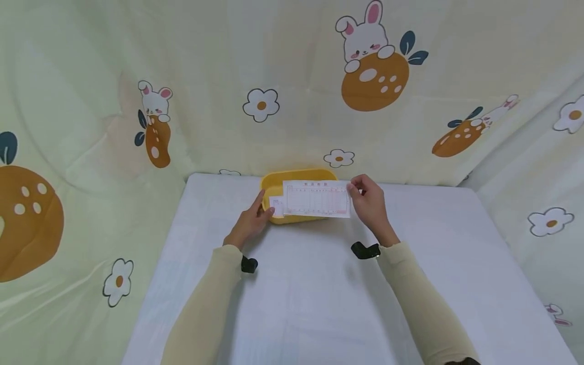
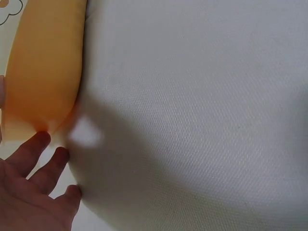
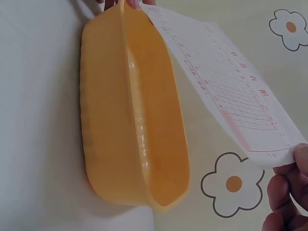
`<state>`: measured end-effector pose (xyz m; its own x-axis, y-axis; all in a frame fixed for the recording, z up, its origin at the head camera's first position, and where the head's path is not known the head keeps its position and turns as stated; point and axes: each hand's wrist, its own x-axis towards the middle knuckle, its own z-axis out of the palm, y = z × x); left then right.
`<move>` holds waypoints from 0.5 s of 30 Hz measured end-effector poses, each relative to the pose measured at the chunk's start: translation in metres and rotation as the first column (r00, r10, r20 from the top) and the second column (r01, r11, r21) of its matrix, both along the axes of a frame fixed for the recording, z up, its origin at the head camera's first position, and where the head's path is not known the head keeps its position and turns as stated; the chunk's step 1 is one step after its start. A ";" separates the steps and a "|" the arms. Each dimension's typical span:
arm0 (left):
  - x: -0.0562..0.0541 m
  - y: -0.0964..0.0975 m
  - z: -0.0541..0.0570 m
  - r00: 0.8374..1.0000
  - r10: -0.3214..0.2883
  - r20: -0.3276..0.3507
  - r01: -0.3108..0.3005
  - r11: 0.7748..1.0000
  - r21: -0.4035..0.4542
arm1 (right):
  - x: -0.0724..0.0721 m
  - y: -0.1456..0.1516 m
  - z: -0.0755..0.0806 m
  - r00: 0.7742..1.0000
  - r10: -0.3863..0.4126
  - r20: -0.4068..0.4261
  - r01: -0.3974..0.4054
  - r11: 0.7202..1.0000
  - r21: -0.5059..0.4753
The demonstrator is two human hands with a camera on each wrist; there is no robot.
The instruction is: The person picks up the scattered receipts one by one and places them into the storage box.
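Note:
A yellow plastic basket stands at the back of the white table, against the curtain. My left hand holds its left end, thumb over the rim and fingers along the outer wall. Close to that thumb, a small white slip shows at the basket's left end. My right hand pinches the right edge of a white receipt sheet with red ruled lines, between thumb and fingers. The receipt is tilted over the basket; in the right wrist view its far end reaches my left thumb.
A pale curtain printed with rabbits and flowers hangs behind the table and at both sides. The white table surface stretches in front of the basket. Dark straps sit at my wrists.

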<state>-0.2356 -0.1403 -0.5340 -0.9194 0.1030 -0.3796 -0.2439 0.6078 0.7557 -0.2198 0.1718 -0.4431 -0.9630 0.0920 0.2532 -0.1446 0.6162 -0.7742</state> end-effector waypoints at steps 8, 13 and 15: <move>-0.003 0.001 -0.004 1.000 0.010 0.002 -0.010 1.000 -0.017 | -0.020 -0.009 -0.002 0.999 0.015 -0.035 -0.016 1.000 -0.015; -0.001 -0.001 -0.004 1.000 0.003 -0.011 -0.003 1.000 -0.022 | -0.029 -0.016 -0.003 0.998 0.045 -0.050 -0.046 0.999 -0.020; 0.000 -0.001 -0.004 1.000 -0.003 -0.022 0.002 1.000 -0.027 | -0.032 -0.018 -0.004 0.998 0.051 -0.047 -0.052 0.998 -0.025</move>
<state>-0.2359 -0.1416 -0.5376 -0.9272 0.0953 -0.3623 -0.2263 0.6282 0.7444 -0.2521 0.1541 -0.4475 -0.9540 0.0498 0.2956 -0.2115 0.5870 -0.7815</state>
